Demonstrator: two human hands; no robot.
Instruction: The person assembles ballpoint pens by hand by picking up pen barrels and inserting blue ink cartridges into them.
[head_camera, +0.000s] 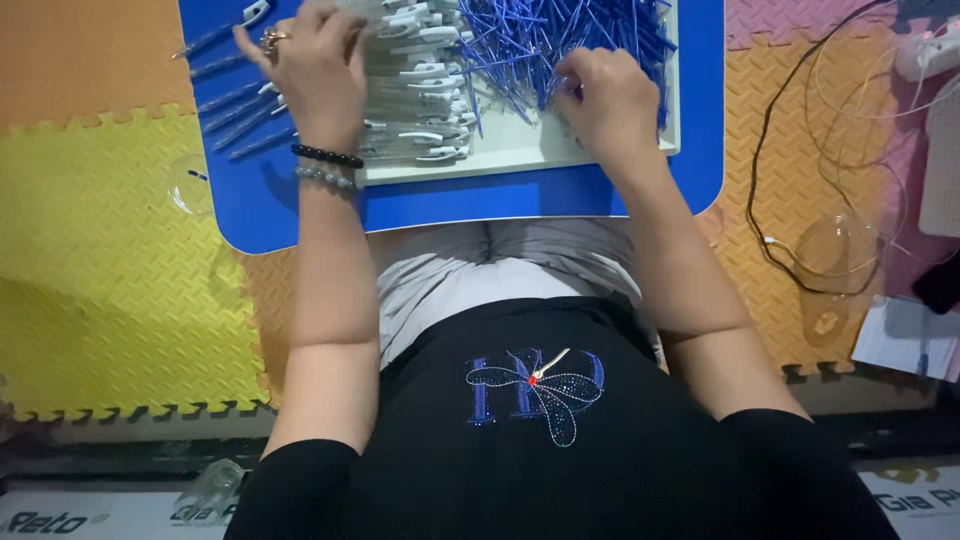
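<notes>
Overhead, the right hand (608, 100) curls loosely into the tangled blue pen refills (560, 40) in the white tray (520, 150), while the left hand (315, 70) rests spread on clear pen barrels (420, 90) lying crosswise alongside.

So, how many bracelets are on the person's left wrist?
2. A black beaded bracelet sits nearer the left hand, and a grey beaded bracelet lies right behind it, toward the elbow. Their undersides are hidden.
</notes>
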